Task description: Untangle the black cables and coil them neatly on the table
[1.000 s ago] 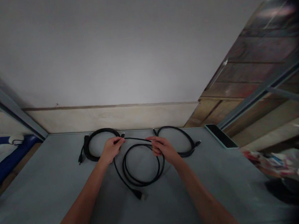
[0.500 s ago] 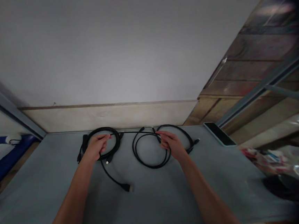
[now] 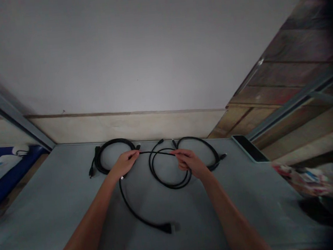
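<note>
Between my two hands a stretch of black cable runs nearly level above the table. My left hand pinches one end of this stretch, and my right hand pinches the other. From below my left hand a length hangs down and curves right to a wide black plug with a metal tip. Behind my left hand lies a coiled black cable with connectors at its sides. A looped black cable rests under the held stretch. Another black coil sits partly behind my right hand.
The grey table stands against a pale wall. At its back right lies a phone with a dark screen. Metal posts rise at both sides. Plastic bags are beyond the right edge.
My left hand has moved right, closer to my right hand, so the stretch between them is shorter. The hanging plug has swung right and toward me. My right hand has barely moved.
</note>
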`<state>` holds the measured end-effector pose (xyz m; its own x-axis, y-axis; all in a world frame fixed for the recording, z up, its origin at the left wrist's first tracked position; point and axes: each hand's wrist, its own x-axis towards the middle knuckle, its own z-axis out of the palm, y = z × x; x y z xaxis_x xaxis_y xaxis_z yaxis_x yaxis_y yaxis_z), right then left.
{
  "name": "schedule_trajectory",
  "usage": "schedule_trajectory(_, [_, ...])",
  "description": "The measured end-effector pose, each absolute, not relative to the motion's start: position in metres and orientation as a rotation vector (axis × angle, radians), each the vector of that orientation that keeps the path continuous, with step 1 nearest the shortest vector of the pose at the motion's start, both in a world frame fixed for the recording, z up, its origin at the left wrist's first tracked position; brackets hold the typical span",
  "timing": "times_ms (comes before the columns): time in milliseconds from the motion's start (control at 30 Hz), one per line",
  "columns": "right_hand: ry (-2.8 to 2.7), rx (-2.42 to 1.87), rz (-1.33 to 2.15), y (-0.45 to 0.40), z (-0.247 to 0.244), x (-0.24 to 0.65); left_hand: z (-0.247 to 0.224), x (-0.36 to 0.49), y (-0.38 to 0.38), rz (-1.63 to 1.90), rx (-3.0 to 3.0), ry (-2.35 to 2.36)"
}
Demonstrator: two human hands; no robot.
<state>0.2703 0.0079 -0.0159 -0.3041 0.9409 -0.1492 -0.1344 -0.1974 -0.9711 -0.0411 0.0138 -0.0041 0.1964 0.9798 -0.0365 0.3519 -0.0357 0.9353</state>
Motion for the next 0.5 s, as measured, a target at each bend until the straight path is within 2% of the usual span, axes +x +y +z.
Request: schedule_trajectory(500, [-1.363, -0.891, 1.786, -0.012, -0.026, 0.215, -0.004, -0.005, -0.005, 0.779, 2.186, 1.128])
